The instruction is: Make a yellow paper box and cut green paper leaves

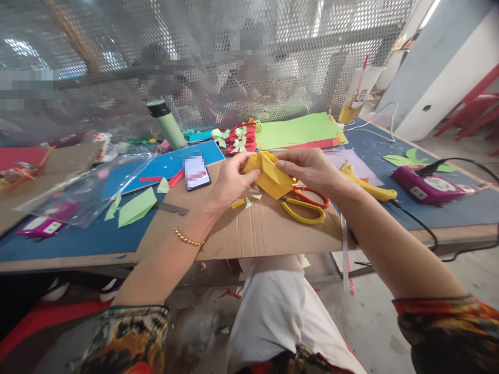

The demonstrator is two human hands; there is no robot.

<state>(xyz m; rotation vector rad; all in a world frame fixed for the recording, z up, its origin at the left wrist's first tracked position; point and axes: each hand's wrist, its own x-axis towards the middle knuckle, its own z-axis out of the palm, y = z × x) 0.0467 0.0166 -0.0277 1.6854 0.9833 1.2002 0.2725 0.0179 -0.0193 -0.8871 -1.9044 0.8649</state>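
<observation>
A folded yellow paper piece [275, 179], shaped like a small box or bag, is held up over the cardboard sheet [241, 236]. My left hand [236, 179] grips its left side, thumb in front. On its right upper edge my right hand [306, 167] is closed, with the thumb pressed on the paper. Scissors with one yellow and one red handle [304, 210] lie just below and right of the paper; their blades are mostly hidden. Small pale green scraps [248, 202] and a yellow strip [238, 203] rest beneath my hands.
A phone [197, 172], a grey blade [171, 208] and folded green paper [137, 207] lie to the left. Behind are a green bottle [167, 123], red pieces with green bows [239, 139] and green sheets [298, 131]. At right are a yellow glue gun [370, 188], a purple power socket [427, 184] and a drink cup [358, 96].
</observation>
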